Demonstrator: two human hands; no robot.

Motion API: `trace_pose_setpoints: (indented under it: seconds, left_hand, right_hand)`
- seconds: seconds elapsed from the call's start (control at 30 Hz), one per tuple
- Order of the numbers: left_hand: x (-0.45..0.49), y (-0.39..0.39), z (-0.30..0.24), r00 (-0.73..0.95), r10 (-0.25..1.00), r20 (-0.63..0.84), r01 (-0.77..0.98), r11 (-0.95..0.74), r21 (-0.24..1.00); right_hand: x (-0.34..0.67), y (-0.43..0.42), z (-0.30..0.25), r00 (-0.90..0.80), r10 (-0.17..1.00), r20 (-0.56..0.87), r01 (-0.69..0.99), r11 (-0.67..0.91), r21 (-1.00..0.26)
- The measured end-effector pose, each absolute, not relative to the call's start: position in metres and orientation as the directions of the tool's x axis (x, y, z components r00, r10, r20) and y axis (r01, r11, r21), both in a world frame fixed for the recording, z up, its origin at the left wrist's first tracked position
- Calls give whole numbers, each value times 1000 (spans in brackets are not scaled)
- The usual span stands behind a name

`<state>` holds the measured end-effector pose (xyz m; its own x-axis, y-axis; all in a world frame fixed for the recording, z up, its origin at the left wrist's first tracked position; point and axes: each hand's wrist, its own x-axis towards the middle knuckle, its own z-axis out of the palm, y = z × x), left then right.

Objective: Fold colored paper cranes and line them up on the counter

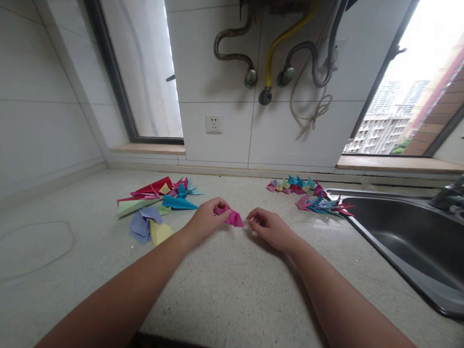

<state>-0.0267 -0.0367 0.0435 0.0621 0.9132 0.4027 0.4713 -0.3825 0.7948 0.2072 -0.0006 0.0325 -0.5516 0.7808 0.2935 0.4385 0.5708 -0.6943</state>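
Note:
A small folded piece of magenta paper (pixel 233 217) lies on the speckled countertop (pixel 219 291). My left hand (pixel 207 220) pinches its left end with curled fingers. Just right of the paper rests my right hand (pixel 268 229), fingers curled loosely, fingertips close to the paper's right tip; whether they touch it is unclear.
A heap of coloured paper sheets and partly folded pieces (pixel 153 206) sits to the left. A cluster of finished folded paper shapes (pixel 311 195) lies at the right, beside a steel sink (pixel 413 243) with a tap (pixel 456 194). A wall socket (pixel 213 124) and hoses are behind.

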Motion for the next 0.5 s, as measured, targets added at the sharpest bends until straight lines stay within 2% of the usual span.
trace_pose_setpoints:
  seconds: [0.27,0.5]
  left_hand:
    - [-21,-32,33,24,963,269,311,-263,913]
    - [-15,-38,40,43,975,217,220,-221,950]
  right_hand:
    - [197,-12,35,-583,752,306,279,540,-794]
    - [188,-19,37,-582,734,349,253,572,-780]
